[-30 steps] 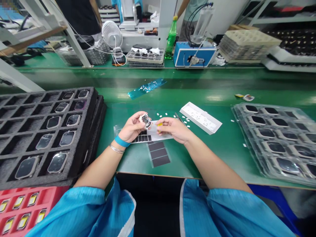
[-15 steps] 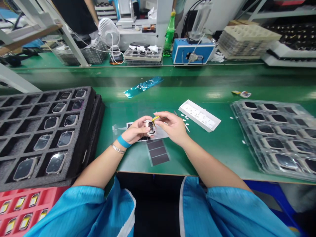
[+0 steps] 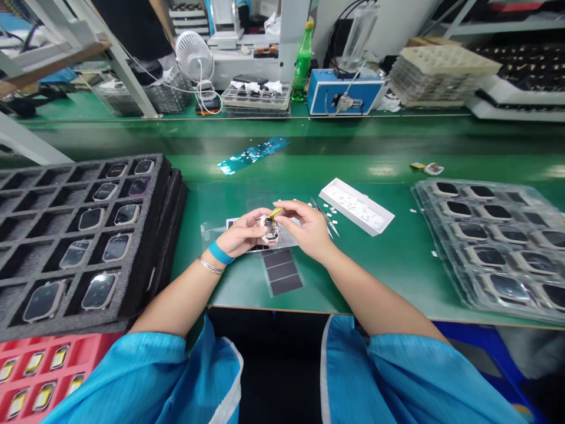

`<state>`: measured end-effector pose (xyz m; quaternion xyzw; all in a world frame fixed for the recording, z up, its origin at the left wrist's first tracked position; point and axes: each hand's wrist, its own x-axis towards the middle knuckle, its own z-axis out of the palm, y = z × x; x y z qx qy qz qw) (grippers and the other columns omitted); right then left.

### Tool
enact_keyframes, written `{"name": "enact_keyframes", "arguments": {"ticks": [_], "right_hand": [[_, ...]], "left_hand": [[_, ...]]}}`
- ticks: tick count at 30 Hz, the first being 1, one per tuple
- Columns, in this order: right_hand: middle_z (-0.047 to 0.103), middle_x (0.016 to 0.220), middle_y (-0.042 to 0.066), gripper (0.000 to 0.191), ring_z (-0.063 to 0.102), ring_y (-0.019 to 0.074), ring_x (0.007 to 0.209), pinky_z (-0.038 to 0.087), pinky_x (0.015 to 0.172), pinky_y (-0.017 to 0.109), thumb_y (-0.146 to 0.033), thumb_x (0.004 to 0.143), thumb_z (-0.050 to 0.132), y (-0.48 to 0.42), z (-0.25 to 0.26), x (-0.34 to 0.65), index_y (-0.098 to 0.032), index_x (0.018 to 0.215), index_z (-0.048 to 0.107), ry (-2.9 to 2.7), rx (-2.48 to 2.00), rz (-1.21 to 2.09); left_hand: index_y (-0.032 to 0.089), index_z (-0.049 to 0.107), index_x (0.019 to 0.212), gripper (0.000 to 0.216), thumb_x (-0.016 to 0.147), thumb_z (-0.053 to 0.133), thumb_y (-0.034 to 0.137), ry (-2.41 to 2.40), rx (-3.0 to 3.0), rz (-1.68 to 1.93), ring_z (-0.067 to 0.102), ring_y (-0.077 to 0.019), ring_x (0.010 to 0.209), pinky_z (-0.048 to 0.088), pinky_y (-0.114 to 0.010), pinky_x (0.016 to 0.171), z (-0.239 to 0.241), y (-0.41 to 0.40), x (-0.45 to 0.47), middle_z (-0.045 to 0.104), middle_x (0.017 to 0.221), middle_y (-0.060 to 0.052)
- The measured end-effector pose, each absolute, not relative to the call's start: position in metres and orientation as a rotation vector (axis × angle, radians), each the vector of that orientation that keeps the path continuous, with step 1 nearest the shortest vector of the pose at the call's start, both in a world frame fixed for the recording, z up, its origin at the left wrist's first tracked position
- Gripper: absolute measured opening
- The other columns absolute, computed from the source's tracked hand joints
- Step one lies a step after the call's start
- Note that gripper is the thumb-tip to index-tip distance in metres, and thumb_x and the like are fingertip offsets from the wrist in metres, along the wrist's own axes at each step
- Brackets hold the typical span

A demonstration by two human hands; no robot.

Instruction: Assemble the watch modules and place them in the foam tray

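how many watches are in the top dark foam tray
10 in view: watches sit in the two rightmost columns of the tray, five each. Its left end is cut off, so others may be hidden.

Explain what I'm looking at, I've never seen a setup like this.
No machine here: these are a person's two bare hands. One camera, worn on that person's head, looks forward and down at them. The left hand holds a small open casing. The right hand pinches a yellow piece at the casing's upper edge; whether they join is unclear. On the green table lie a strip of dark rectangles, tweezers and a white box holding tiny pieces. A dark foam tray on the left and clear plastic trays on the right hold units with dark screens.
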<state>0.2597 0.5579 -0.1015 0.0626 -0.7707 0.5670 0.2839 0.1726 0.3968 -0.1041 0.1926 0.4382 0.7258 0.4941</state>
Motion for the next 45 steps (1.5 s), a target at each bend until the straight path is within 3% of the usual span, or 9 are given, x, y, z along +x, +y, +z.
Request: {"name": "enact_keyframes", "arguments": {"ticks": [10, 19, 23, 26, 30, 39, 45], "right_hand": [[0.072, 0.094, 0.002, 0.022, 0.067, 0.0173, 0.084, 0.055, 0.086, 0.039, -0.029, 0.087, 0.064, 0.563, -0.104, 0.259, -0.028, 0.108, 0.069, -2.16, 0.116, 1.406], [0.072, 0.102, 0.004, 0.031, 0.068, 0.0192, 0.095, 0.054, 0.087, 0.037, -0.028, 0.081, 0.065, 0.56, -0.121, 0.247, -0.024, 0.111, 0.062, -2.19, -0.024, 1.491], [0.07, 0.101, 0.005, 0.013, 0.066, 0.0189, 0.091, 0.054, 0.079, 0.034, -0.029, 0.082, 0.062, 0.559, -0.127, 0.244, -0.022, 0.093, 0.065, -2.289, -0.128, 1.428], [0.069, 0.095, 0.005, 0.005, 0.063, 0.0204, 0.094, 0.051, 0.088, 0.039, -0.019, 0.079, 0.064, 0.555, -0.129, 0.246, -0.021, 0.075, 0.067, -2.604, -0.003, 1.259], [0.065, 0.105, 0.007, 0.005, 0.059, 0.0245, 0.105, 0.045, 0.1, 0.045, -0.015, 0.074, 0.07, 0.549, -0.132, 0.25, -0.02, 0.073, 0.071, -2.823, 0.034, 1.035], [0.061, 0.103, 0.007, 0.009, 0.057, 0.0241, 0.103, 0.046, 0.098, 0.047, -0.014, 0.074, 0.071, 0.544, -0.141, 0.248, -0.02, 0.068, 0.07, -2.778, 0.011, 1.043], [0.058, 0.101, 0.007, 0.012, 0.054, 0.0223, 0.103, 0.045, 0.098, 0.046, -0.013, 0.083, 0.059, 0.552, -0.131, 0.253, -0.02, 0.074, 0.062, -2.826, 0.161, 1.137]], "left_hand": [[0.016, 0.061, 0.108, 0.048, 0.065, 0.08, 0.016, 1.167, 0.39, 1.766, 0.071, -0.0205, 0.082, 0.06, -0.026, 0.063, -0.106, 0.403, 0.174, 0.069, 0.092, -0.005], [0.012, 0.06, 0.088, 0.016, 0.073, 0.066, 0.012, 1.432, 0.221, 1.772, 0.069, -0.0173, 0.063, 0.057, -0.025, 0.05, -0.106, 0.414, 0.176, 0.068, 0.073, -0.005], [0.012, 0.058, 0.081, 0.006, 0.077, 0.058, 0.008, 1.511, 0.021, 1.955, 0.069, -0.0168, 0.067, 0.059, -0.028, 0.057, -0.102, 0.406, 0.162, 0.071, 0.078, -0.008], [0.011, 0.059, 0.079, 0.005, 0.078, 0.056, 0.007, 1.479, -0.048, 1.971, 0.07, -0.0184, 0.074, 0.061, -0.036, 0.067, -0.1, 0.397, 0.153, 0.072, 0.082, -0.01], [0.01, 0.062, 0.077, 0.004, 0.076, 0.06, 0.007, 1.445, 0.006, 1.841, 0.07, -0.0198, 0.075, 0.061, -0.04, 0.071, -0.1, 0.393, 0.153, 0.072, 0.081, -0.012], [0.01, 0.06, 0.074, 0.004, 0.073, 0.063, 0.008, 1.485, 0.018, 1.781, 0.068, -0.0166, 0.068, 0.06, -0.033, 0.063, -0.099, 0.396, 0.156, 0.071, 0.077, -0.01], [0.01, 0.059, 0.073, 0.004, 0.075, 0.06, 0.007, 1.487, 0.025, 1.787, 0.067, -0.0162, 0.067, 0.06, -0.034, 0.062, -0.101, 0.395, 0.156, 0.071, 0.078, -0.01]]}}
